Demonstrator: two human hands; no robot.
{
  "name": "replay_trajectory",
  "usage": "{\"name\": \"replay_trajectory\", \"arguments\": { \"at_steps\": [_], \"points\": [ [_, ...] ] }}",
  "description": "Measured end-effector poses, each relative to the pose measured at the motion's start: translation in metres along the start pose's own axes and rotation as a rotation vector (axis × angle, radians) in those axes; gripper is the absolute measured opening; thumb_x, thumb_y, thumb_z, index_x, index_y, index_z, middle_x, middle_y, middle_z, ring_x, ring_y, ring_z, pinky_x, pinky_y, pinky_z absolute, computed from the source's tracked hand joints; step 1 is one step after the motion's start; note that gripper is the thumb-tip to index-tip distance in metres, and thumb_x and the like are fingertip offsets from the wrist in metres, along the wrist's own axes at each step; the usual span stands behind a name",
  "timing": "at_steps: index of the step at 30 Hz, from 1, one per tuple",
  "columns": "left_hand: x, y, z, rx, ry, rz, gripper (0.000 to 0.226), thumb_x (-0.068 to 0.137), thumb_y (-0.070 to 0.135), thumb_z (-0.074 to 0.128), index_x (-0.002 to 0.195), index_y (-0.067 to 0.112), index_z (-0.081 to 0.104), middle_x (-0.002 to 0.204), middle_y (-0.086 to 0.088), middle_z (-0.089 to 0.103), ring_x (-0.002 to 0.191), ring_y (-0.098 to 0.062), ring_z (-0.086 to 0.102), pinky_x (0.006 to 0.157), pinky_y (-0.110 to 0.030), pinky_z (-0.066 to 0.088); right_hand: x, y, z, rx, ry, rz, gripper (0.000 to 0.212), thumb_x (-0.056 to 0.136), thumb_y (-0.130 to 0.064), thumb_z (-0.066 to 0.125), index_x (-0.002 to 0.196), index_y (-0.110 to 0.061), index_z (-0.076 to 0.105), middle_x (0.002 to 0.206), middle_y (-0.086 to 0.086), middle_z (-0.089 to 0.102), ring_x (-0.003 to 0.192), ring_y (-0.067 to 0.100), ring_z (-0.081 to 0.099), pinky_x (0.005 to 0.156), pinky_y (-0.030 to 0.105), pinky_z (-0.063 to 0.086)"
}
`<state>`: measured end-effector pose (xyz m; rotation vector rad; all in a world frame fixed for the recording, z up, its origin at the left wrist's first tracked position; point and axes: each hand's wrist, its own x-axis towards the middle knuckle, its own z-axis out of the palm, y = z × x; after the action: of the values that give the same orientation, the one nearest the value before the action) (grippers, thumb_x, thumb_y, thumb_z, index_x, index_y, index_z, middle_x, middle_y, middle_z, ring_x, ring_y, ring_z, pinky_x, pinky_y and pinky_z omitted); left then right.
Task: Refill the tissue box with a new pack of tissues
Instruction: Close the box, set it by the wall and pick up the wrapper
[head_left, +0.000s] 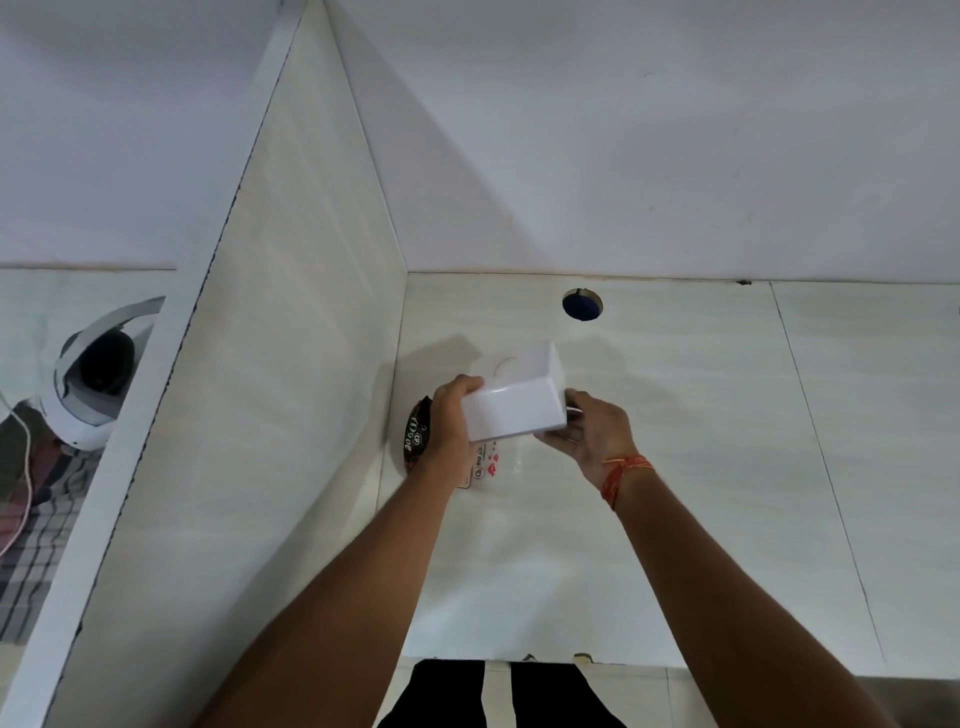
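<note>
I hold a white plastic tissue box (514, 410) tilted above the white desk (675, 467), its open side facing up and away. My left hand (453, 415) grips its left end and my right hand (587, 431) grips its right end from below. Inside, the box looks empty, with a round opening visible in its far wall. Under the box lies a clear tissue pack (488, 465) with red print, partly hidden by my hands. A dark wrapped packet (415, 434) lies beside my left wrist.
A white partition panel (260, 364) rises at the left of the desk, close to my left arm. A round cable hole (582, 305) sits near the back wall. Beyond the partition, a person wears a white headset (98, 374).
</note>
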<state>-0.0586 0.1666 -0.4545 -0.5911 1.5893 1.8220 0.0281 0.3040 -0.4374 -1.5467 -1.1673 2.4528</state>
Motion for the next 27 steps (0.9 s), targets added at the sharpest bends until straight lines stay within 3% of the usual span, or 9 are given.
{"name": "replay_trajectory", "arguments": {
  "at_steps": [2,7,10,13,16,18,20,24,27],
  "points": [
    [0.003,0.004,-0.005,0.024,-0.027,-0.001,0.028,0.067,0.026,0.067,0.094,0.017,0.063,0.096,-0.013,0.061,0.084,-0.030,0.058,0.068,-0.036,0.047,0.007,-0.002,-0.005,-0.059,-0.016,-0.018,0.023,0.096,-0.013,0.055,0.108,0.004,0.063,0.102,0.023,0.066,0.083,0.036,0.068,0.065,0.046,0.061],
    [0.016,0.006,-0.010,0.185,-0.150,0.182,0.057,0.058,0.019,0.065,0.115,0.022,0.065,0.104,0.001,0.070,0.091,-0.025,0.063,0.072,-0.039,0.048,0.022,-0.005,-0.007,-0.213,-0.120,0.053,0.058,0.086,-0.055,0.063,0.114,-0.004,0.065,0.111,0.017,0.070,0.102,0.035,0.067,0.081,0.047,0.060],
    [0.021,0.007,-0.008,0.217,-0.157,0.194,0.055,0.057,0.019,0.064,0.111,0.026,0.068,0.099,0.005,0.072,0.091,-0.024,0.064,0.073,-0.038,0.048,0.027,-0.004,-0.003,-0.245,-0.072,0.002,0.058,0.081,-0.047,0.073,0.114,0.001,0.066,0.115,0.021,0.070,0.105,0.038,0.067,0.078,0.046,0.060],
    [0.027,0.009,-0.007,0.142,-0.090,0.112,0.034,0.063,0.022,0.068,0.096,0.032,0.074,0.096,0.001,0.072,0.094,-0.028,0.063,0.076,-0.040,0.050,0.033,-0.001,-0.001,-0.193,-0.021,-0.051,0.058,0.083,-0.038,0.074,0.113,0.010,0.063,0.114,0.025,0.070,0.102,0.041,0.069,0.078,0.049,0.060],
    [0.037,0.007,-0.003,-0.026,-0.071,-0.056,0.045,0.079,0.035,0.074,0.119,0.019,0.063,0.113,-0.012,0.068,0.107,-0.034,0.065,0.088,-0.049,0.057,0.034,0.002,0.006,-0.034,0.016,-0.079,0.041,0.087,-0.033,0.071,0.104,0.003,0.063,0.107,0.018,0.070,0.095,0.035,0.070,0.075,0.043,0.061],
    [0.037,0.005,0.006,-0.072,-0.102,-0.115,0.058,0.082,0.040,0.072,0.131,0.013,0.053,0.122,-0.018,0.065,0.110,-0.037,0.065,0.085,-0.049,0.058,0.035,0.006,0.013,0.036,-0.046,-0.073,0.041,0.089,-0.030,0.069,0.116,0.000,0.060,0.112,0.016,0.069,0.101,0.032,0.069,0.081,0.039,0.059],
    [0.039,0.005,0.014,-0.064,-0.100,-0.102,0.054,0.085,0.037,0.070,0.132,0.014,0.054,0.125,-0.017,0.063,0.113,-0.037,0.063,0.083,-0.050,0.058,0.035,0.008,0.015,-0.015,-0.151,-0.005,0.048,0.089,-0.029,0.069,0.127,-0.003,0.054,0.118,0.017,0.067,0.107,0.031,0.067,0.091,0.040,0.055],
    [0.056,0.020,0.013,-0.004,-0.139,-0.099,0.042,0.081,0.040,0.072,0.116,0.018,0.065,0.123,-0.016,0.066,0.111,-0.038,0.063,0.091,-0.056,0.054,0.048,-0.012,0.006,-0.195,-0.197,0.038,0.049,0.086,-0.037,0.071,0.123,-0.009,0.054,0.120,0.017,0.064,0.105,0.036,0.067,0.088,0.050,0.057],
    [0.078,0.031,0.016,0.119,-0.121,-0.070,0.027,0.089,0.039,0.066,0.104,0.017,0.067,0.114,-0.015,0.067,0.102,-0.034,0.064,0.091,-0.050,0.053,0.070,-0.034,0.008,-0.295,-0.147,-0.061,0.042,0.088,-0.040,0.068,0.112,-0.006,0.062,0.116,0.020,0.066,0.097,0.037,0.068,0.079,0.047,0.060]
  ]
}}
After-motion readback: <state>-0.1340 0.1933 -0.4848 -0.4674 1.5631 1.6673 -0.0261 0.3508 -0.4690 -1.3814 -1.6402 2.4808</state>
